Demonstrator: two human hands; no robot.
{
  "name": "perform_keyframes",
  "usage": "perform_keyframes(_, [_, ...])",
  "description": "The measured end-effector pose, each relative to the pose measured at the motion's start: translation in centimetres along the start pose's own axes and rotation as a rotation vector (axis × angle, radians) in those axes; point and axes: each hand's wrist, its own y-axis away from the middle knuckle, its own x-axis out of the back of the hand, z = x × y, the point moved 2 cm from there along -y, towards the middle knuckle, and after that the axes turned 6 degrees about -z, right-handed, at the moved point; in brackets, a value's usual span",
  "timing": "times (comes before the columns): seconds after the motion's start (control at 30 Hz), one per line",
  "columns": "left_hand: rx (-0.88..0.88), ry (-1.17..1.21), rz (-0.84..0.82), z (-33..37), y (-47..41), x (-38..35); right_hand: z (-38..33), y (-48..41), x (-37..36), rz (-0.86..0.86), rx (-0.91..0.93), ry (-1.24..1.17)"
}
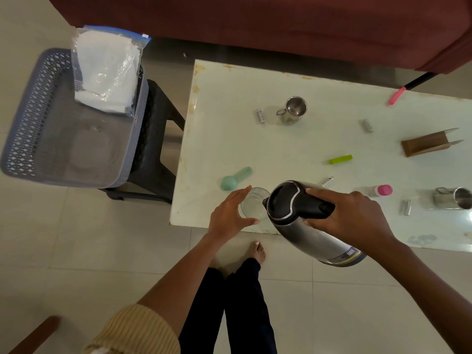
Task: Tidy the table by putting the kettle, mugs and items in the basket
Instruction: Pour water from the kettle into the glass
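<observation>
Head view: the right hand (355, 215) grips the black handle of the steel kettle (306, 236), which is lifted and tilted at the bench's (229, 123) near edge, its spout over a clear glass (254, 204). The left hand (229, 213) is spread open around that glass, fingers nearly straight on the far side and thumb on the near side; I cannot tell whether it touches.

Farther back on the bench stands 1 steel mug (293, 109), and a 2nd mug (454, 199) lies on its side at the right edge. 4 batteries (260, 115) are scattered about, along with a teal scoop (236, 178), a green marker (341, 159), a pink marker (396, 95), a pink-capped bottle (380, 190) and a wooden holder (429, 144).

The grey basket (38, 111) sits on a dark stool (155, 149) left of the bench, holding a clear bag (107, 72) of white material.
</observation>
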Motion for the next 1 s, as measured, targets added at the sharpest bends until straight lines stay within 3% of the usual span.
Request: perform_keyframes(1.0, [-0.001,0.019,-0.001,0.07,0.00,0.02,0.03,-0.27,-0.04,-0.044,-0.042,0.009])
